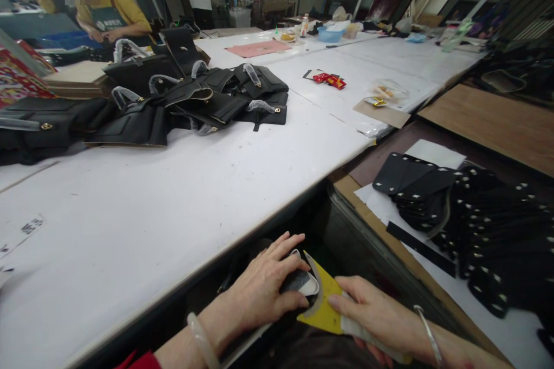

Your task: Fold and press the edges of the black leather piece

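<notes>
1. Hands work low at the near edge of the white table (pixel 182 196), in the dark gap below its rim.
2. Left hand (pixel 264 288) lies flat, fingers spread, pressing on a small dark piece with a white edge (pixel 303 282); it is not clamped round the piece but rests on top, thumb at its near side.
3. Right hand (pixel 376 317) pinches a yellow scraper (pixel 322 305) by its pale end, fingers closed on it; the yellow blade points toward the left hand and touches the rim of the dark piece.
4. Each wrist wears a bangle: a pale one (pixel 201 340) on the left, a thin metal one (pixel 428 334) on the right.
5. Right of the grip, a stack of black cut panels (pixel 476 213) with small white marks lies on white paper over a brown board.
6. Well beyond the grip, up the table, black bags (pixel 194 101) with plastic-wrapped handles lie in a heap.
7. Farther off lie a red packet (pixel 329 79) and a pink sheet (pixel 259 48).
8. Far left of the grip, another person in a yellow top (pixel 116 11) leans at the table; a second person stands behind.
</notes>
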A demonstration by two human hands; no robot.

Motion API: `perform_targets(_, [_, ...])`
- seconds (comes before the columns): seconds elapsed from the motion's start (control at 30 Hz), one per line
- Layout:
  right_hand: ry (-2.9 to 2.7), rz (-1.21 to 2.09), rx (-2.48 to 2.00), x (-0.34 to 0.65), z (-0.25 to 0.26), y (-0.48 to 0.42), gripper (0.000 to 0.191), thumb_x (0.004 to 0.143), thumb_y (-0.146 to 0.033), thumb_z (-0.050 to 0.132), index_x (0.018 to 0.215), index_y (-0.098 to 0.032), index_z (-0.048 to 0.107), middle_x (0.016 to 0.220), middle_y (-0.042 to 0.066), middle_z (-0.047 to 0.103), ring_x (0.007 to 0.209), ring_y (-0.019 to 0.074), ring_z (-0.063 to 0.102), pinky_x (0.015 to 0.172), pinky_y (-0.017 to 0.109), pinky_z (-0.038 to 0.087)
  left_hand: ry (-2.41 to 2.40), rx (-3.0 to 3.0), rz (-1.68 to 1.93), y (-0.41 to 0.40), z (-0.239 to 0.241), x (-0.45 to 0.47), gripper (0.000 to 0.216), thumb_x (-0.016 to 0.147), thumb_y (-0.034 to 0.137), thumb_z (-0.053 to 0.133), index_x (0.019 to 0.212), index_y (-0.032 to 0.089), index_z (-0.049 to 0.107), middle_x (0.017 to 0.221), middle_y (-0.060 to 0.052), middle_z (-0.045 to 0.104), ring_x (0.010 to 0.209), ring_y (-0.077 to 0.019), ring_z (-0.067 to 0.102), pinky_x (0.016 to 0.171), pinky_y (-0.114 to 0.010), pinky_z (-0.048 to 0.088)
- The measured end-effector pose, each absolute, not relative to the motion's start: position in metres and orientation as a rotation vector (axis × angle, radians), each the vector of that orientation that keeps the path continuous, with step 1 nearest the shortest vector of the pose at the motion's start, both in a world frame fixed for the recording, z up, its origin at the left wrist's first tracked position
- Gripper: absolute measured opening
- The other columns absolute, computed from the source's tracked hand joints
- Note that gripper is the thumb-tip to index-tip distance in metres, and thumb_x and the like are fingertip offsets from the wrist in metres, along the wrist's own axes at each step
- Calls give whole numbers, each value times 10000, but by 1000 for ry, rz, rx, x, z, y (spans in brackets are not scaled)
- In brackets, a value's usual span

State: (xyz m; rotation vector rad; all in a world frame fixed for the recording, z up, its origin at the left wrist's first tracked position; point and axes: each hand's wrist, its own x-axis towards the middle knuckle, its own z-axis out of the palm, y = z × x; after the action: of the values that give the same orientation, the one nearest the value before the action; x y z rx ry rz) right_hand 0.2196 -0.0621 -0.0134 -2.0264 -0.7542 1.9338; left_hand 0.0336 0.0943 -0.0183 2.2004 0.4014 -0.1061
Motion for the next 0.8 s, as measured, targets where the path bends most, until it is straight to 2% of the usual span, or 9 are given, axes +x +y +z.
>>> perform_targets(0.27, [-685, 1974, -1938, 217, -21, -66, 267, 950, -441, 420, 974, -184, 490, 523, -48, 544, 285, 72, 449, 262, 128, 367, 395, 2169, -133, 93, -16, 34, 442, 759, 326, 740, 1174, 319, 586, 1591, 9, 270, 1458, -275, 234, 1159, -457, 301])
perform_targets(0.43, [-743, 1913, -1989, 214, -25, -71, 294, 956, -437, 389, 1013, -171, 501, 558, -41, 551, 295, 67, 448, 262, 121, 343, 391, 2173, -128, 93, -16, 33, 406, 775, 305, 720, 1152, 320, 569, 1594, 21, 260, 1460, -256, 233, 1156, -439, 313])
perform_targets(0.63, [-812, 1829, -2037, 211, -26, -74, 376, 938, -526, 398, 1001, -177, 521, 580, -29, 566, 304, 70, 448, 266, 127, 322, 349, 2179, -173, 95, -14, 36, 313, 801, 312, 701, 1094, 310, 590, 1585, 28, 286, 1467, -269, 206, 1163, -447, 300])
perform_targets(0.8, [-879, 1735, -2137, 211, -24, -75, 423, 915, -578, 412, 930, -178, 550, 647, -11, 582, 325, 71, 450, 267, 143, 290, 338, 2200, -191, 96, -12, 37, 323, 806, 334, 707, 1111, 326, 602, 1587, 28, 282, 1470, -280, 185, 1163, -456, 294])
